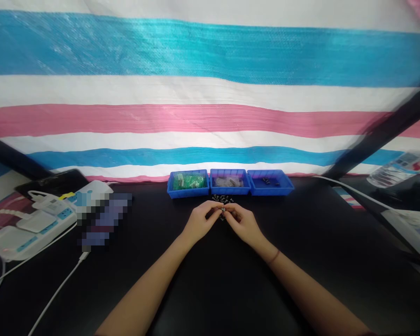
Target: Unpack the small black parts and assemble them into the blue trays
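Note:
My left hand [203, 219] and my right hand [243, 223] meet at the middle of the black table, fingertips pinched together around a tiny metallic piece [223, 209]. Its exact shape is too small to make out. Just beyond the fingers lies a small pile of dark and silvery parts [222, 198]. Behind the pile stand three blue trays in a row: the left tray [191, 192] holds green pieces in clear plastic, the middle tray [230, 190] holds small greyish parts in clear plastic, and the right tray [272, 191] has a few dark parts.
White power strips [31, 233] with plugs and cables lie at the left, beside a pixelated phone-like object [107, 221] on a white cable. At the right are a clear bottle [399, 168] and another white power strip [415, 228]. A striped sheet [210, 119] hangs behind.

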`<move>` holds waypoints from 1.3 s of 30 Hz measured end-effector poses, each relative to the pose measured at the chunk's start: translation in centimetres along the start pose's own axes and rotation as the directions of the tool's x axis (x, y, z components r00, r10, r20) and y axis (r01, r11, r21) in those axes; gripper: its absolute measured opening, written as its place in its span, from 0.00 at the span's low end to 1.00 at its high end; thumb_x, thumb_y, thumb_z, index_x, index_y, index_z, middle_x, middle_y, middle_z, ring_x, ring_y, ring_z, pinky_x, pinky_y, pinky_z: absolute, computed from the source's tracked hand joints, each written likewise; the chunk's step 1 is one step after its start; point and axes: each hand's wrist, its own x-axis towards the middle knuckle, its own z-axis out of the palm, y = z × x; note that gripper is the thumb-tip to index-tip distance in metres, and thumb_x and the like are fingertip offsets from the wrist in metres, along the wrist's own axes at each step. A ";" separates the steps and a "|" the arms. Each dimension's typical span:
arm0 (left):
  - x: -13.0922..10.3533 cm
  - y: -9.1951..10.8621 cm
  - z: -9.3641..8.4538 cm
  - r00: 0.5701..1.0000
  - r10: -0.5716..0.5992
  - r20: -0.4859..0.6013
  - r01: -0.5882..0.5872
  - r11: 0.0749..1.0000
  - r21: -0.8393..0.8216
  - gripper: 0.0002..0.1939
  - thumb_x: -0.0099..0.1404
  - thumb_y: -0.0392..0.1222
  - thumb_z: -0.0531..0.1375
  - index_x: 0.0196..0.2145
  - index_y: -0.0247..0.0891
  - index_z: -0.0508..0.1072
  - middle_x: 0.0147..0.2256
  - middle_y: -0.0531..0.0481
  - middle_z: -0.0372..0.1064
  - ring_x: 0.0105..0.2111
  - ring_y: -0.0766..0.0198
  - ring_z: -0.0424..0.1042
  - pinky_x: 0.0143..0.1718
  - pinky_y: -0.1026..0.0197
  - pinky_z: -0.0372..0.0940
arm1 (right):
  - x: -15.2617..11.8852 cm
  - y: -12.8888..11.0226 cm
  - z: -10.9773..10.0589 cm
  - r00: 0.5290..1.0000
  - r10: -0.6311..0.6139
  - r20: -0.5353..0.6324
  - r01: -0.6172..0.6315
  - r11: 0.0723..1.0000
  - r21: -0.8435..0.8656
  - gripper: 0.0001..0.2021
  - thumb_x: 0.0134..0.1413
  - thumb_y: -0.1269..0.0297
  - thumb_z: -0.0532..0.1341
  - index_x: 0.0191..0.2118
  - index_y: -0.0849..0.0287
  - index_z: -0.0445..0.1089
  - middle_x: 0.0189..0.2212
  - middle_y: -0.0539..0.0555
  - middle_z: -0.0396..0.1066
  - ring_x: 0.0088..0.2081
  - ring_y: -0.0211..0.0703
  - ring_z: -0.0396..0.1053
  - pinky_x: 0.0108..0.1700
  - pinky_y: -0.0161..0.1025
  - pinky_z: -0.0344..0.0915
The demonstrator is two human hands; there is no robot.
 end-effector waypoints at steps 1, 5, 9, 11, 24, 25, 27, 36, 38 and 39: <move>0.0 0.0 0.0 1.000 -0.012 -0.005 0.012 1.000 0.003 0.09 0.66 0.38 0.58 0.45 0.40 0.73 0.40 0.49 0.74 0.38 0.63 0.73 0.42 0.60 0.69 | 0.0 0.0 0.0 1.000 0.002 0.001 -0.002 1.000 0.011 0.10 0.59 0.66 0.58 0.45 0.56 0.71 0.35 0.53 0.75 0.33 0.42 0.72 0.35 0.37 0.69; -0.1 0.0 0.0 1.000 -0.020 -0.014 0.020 1.000 0.011 0.08 0.66 0.39 0.58 0.43 0.40 0.73 0.38 0.49 0.73 0.37 0.63 0.73 0.41 0.60 0.69 | 0.0 -0.1 0.0 1.000 0.005 0.003 -0.005 1.000 0.029 0.09 0.59 0.64 0.58 0.44 0.56 0.71 0.34 0.53 0.74 0.32 0.41 0.72 0.33 0.36 0.69; 0.0 0.1 0.0 1.000 0.003 -0.013 -0.003 1.000 0.014 0.08 0.66 0.39 0.58 0.42 0.39 0.73 0.37 0.48 0.72 0.36 0.63 0.72 0.39 0.60 0.68 | 0.0 0.0 0.0 1.000 -0.004 -0.008 0.004 1.000 0.025 0.08 0.59 0.65 0.58 0.43 0.57 0.70 0.33 0.52 0.74 0.31 0.41 0.71 0.32 0.36 0.68; 0.0 0.2 0.0 1.000 0.018 -0.010 -0.017 1.000 0.015 0.07 0.66 0.40 0.58 0.41 0.39 0.73 0.37 0.48 0.72 0.36 0.63 0.72 0.39 0.60 0.68 | 0.0 0.0 0.0 1.000 -0.011 -0.013 0.012 0.999 0.030 0.08 0.59 0.65 0.58 0.43 0.57 0.70 0.33 0.52 0.73 0.31 0.41 0.71 0.32 0.36 0.67; 0.0 0.5 0.0 1.000 0.017 0.025 -0.017 1.000 -0.003 0.08 0.66 0.42 0.59 0.41 0.39 0.75 0.41 0.47 0.72 0.40 0.61 0.73 0.42 0.60 0.69 | 0.1 -0.1 0.0 1.000 -0.011 -0.012 0.011 1.000 0.020 0.07 0.58 0.64 0.59 0.41 0.57 0.70 0.28 0.50 0.70 0.26 0.37 0.66 0.28 0.33 0.63; 0.0 0.5 0.0 0.999 0.010 0.033 -0.010 1.000 -0.010 0.08 0.66 0.42 0.59 0.41 0.39 0.75 0.41 0.47 0.73 0.40 0.62 0.73 0.42 0.60 0.69 | 0.1 -0.1 0.0 1.000 -0.016 -0.015 0.016 1.000 0.015 0.07 0.58 0.65 0.59 0.41 0.57 0.70 0.29 0.50 0.70 0.26 0.37 0.66 0.28 0.33 0.63; -0.1 0.5 0.1 0.999 -0.009 0.043 0.010 1.000 -0.011 0.09 0.66 0.41 0.59 0.43 0.40 0.74 0.39 0.49 0.73 0.37 0.63 0.73 0.41 0.61 0.69 | 0.1 0.0 0.0 0.999 -0.021 -0.024 0.021 1.000 0.009 0.06 0.57 0.65 0.60 0.41 0.57 0.70 0.29 0.50 0.70 0.28 0.38 0.67 0.29 0.33 0.64; -0.1 0.4 0.2 1.000 0.012 -0.028 -0.012 1.000 0.029 0.12 0.64 0.36 0.59 0.46 0.40 0.71 0.38 0.50 0.71 0.34 0.65 0.72 0.39 0.61 0.70 | 0.0 -0.5 -0.2 1.000 0.004 0.003 -0.004 1.000 0.020 0.07 0.61 0.64 0.56 0.37 0.57 0.71 0.31 0.51 0.73 0.32 0.41 0.70 0.34 0.36 0.67; -0.2 0.4 0.2 0.999 0.040 -0.027 -0.039 0.998 0.040 0.12 0.64 0.35 0.59 0.46 0.41 0.71 0.39 0.50 0.70 0.34 0.65 0.72 0.39 0.61 0.70 | 0.0 -0.7 -0.2 1.000 0.003 0.014 -0.003 1.000 0.012 0.08 0.61 0.64 0.56 0.38 0.57 0.72 0.32 0.51 0.74 0.32 0.42 0.71 0.34 0.37 0.67; -0.2 0.4 0.2 0.998 0.055 -0.024 -0.054 0.998 0.045 0.12 0.64 0.35 0.58 0.46 0.41 0.71 0.40 0.49 0.70 0.34 0.65 0.72 0.40 0.60 0.70 | 0.0 -0.7 -0.2 1.000 0.000 0.016 -0.001 1.000 0.011 0.08 0.61 0.64 0.57 0.39 0.57 0.73 0.33 0.52 0.74 0.33 0.42 0.71 0.35 0.37 0.67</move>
